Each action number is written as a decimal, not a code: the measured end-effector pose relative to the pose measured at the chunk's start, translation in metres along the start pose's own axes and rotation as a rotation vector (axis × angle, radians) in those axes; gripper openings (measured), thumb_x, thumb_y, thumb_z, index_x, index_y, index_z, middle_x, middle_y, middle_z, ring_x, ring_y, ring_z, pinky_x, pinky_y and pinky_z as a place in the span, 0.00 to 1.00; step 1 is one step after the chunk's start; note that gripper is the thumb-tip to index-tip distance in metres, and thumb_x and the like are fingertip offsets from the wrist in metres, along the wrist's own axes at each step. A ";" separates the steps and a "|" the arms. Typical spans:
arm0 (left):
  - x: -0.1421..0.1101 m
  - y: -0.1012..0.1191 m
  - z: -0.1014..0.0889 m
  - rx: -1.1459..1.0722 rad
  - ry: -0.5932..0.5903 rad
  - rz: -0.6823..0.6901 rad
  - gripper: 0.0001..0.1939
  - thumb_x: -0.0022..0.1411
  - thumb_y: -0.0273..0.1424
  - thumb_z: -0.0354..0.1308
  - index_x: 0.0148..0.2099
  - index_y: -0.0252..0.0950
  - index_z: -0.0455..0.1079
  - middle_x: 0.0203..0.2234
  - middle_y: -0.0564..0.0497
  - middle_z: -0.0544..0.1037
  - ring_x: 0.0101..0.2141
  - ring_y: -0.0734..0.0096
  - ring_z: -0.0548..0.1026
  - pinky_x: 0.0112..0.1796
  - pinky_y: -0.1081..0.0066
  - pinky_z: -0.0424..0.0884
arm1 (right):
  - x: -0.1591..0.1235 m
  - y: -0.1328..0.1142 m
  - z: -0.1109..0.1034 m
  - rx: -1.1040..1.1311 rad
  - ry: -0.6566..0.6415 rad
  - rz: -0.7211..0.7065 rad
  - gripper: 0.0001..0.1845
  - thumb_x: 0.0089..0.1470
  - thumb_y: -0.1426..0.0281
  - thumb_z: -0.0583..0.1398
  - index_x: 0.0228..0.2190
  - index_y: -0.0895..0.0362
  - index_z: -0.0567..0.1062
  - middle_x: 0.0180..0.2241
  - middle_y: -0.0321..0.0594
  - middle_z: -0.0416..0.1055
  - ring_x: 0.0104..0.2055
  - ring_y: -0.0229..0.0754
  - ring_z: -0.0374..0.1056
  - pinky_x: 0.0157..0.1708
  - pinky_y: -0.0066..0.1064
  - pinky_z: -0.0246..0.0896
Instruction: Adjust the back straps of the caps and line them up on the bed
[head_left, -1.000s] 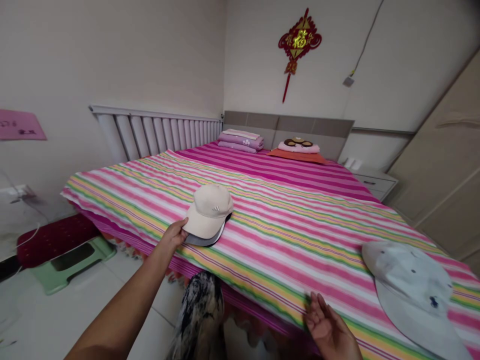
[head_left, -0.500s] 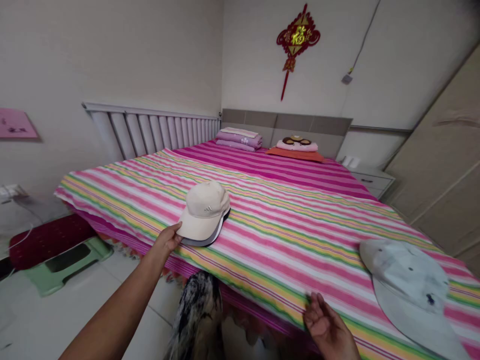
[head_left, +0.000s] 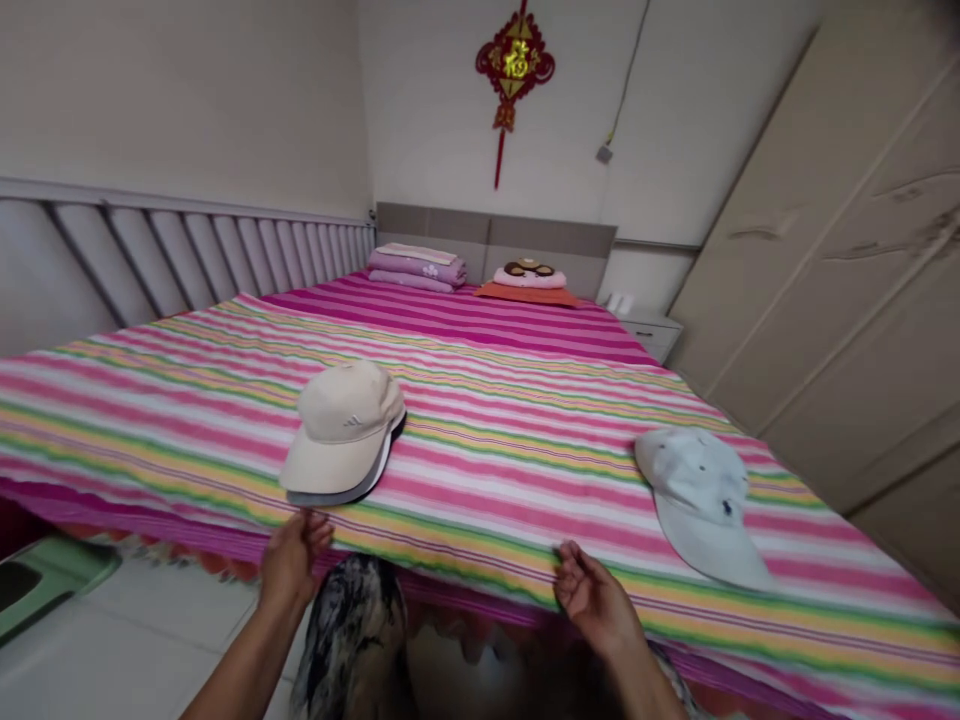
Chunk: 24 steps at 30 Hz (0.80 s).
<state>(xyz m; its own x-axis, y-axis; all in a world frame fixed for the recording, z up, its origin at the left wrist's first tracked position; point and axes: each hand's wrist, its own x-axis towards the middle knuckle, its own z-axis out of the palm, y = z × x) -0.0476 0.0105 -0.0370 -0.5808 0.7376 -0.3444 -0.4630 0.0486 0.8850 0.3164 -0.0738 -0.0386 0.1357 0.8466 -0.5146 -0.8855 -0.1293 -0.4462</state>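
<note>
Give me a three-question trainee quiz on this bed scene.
1. Which lies closer to the right hand: the white cap or the beige cap?
2. True or false: the beige cap rests on a darker cap.
3. What hangs on the wall above the headboard?

Key:
1. The white cap.
2. True.
3. A red knotted ornament with a tassel.

A wide stretch of striped bedspread point(head_left: 517, 500) lies between the beige cap point(head_left: 342, 425) and the white cap point(head_left: 697, 500) — room for a hand to pass. The left hand point(head_left: 294, 560) sits just below the beige cap's brim, the right hand point(head_left: 592, 598) near the white cap — each cap stands in the way straight ahead.
</note>
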 end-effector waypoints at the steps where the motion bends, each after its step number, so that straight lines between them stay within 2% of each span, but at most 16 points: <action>1: -0.006 -0.013 -0.002 0.066 -0.090 -0.014 0.05 0.49 0.28 0.52 0.31 0.33 0.65 0.18 0.56 0.71 0.18 0.79 0.69 0.21 0.78 0.64 | -0.001 -0.005 0.000 -0.008 0.024 -0.006 0.07 0.39 0.82 0.61 0.24 0.61 0.72 0.21 0.38 0.74 0.18 0.34 0.67 0.17 0.23 0.62; 3: -0.016 -0.038 -0.007 0.278 -0.290 -0.021 0.11 0.47 0.32 0.56 0.35 0.34 0.66 0.20 0.55 0.72 0.18 0.78 0.68 0.21 0.77 0.63 | -0.004 -0.021 -0.003 -0.021 0.080 -0.032 0.06 0.41 0.83 0.59 0.23 0.62 0.72 0.20 0.39 0.74 0.18 0.34 0.67 0.16 0.23 0.62; 5: -0.022 -0.060 -0.015 0.574 -0.509 0.051 0.13 0.46 0.37 0.55 0.34 0.35 0.67 0.20 0.55 0.72 0.19 0.74 0.69 0.21 0.74 0.63 | -0.009 -0.042 -0.011 -0.022 0.147 -0.085 0.06 0.43 0.83 0.57 0.23 0.62 0.71 0.19 0.38 0.73 0.17 0.33 0.66 0.16 0.22 0.62; 8: -0.024 -0.081 -0.027 1.012 -0.796 0.355 0.10 0.48 0.37 0.52 0.29 0.37 0.69 0.23 0.52 0.74 0.26 0.67 0.72 0.29 0.70 0.65 | -0.021 -0.075 -0.029 -0.007 0.289 -0.195 0.09 0.46 0.83 0.53 0.21 0.60 0.69 0.17 0.36 0.71 0.15 0.33 0.65 0.15 0.22 0.63; 10: -0.024 -0.088 -0.034 1.203 -0.892 0.552 0.09 0.51 0.35 0.49 0.28 0.38 0.69 0.26 0.51 0.75 0.31 0.66 0.73 0.33 0.70 0.64 | -0.029 -0.093 -0.042 0.013 0.401 -0.264 0.12 0.49 0.82 0.51 0.20 0.58 0.67 0.15 0.34 0.69 0.14 0.33 0.65 0.15 0.23 0.65; 12: -0.023 -0.092 -0.037 1.317 -0.927 0.635 0.12 0.55 0.34 0.45 0.30 0.39 0.69 0.29 0.51 0.75 0.32 0.67 0.73 0.34 0.70 0.64 | -0.034 -0.107 -0.053 0.033 0.495 -0.317 0.14 0.51 0.82 0.48 0.20 0.56 0.65 0.13 0.32 0.68 0.14 0.34 0.65 0.15 0.23 0.65; 16: -0.025 -0.093 -0.037 1.386 -0.967 0.643 0.12 0.56 0.33 0.44 0.32 0.39 0.68 0.30 0.51 0.75 0.33 0.69 0.72 0.35 0.72 0.63 | -0.034 -0.129 -0.059 0.066 0.580 -0.379 0.14 0.53 0.79 0.47 0.21 0.55 0.64 0.14 0.31 0.67 0.15 0.35 0.66 0.15 0.23 0.65; 21: -0.025 -0.089 -0.033 1.355 -0.973 0.595 0.11 0.55 0.34 0.44 0.29 0.38 0.67 0.27 0.52 0.74 0.31 0.69 0.71 0.34 0.71 0.62 | -0.022 -0.150 -0.048 0.073 0.560 -0.407 0.11 0.53 0.79 0.48 0.22 0.55 0.62 0.12 0.28 0.65 0.13 0.34 0.63 0.14 0.24 0.64; 24: -0.025 -0.090 -0.029 1.239 -0.953 0.456 0.10 0.51 0.37 0.49 0.28 0.37 0.66 0.25 0.52 0.73 0.31 0.68 0.71 0.34 0.71 0.62 | -0.019 -0.152 -0.037 0.055 0.468 -0.403 0.10 0.51 0.81 0.51 0.23 0.56 0.63 0.12 0.27 0.64 0.11 0.31 0.60 0.11 0.20 0.60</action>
<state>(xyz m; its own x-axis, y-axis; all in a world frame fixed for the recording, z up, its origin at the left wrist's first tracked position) -0.0103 -0.0318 -0.1168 0.3089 0.9451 -0.1068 0.6877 -0.1443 0.7115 0.4646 -0.0896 0.0117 0.6332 0.5058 -0.5858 -0.7444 0.1909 -0.6399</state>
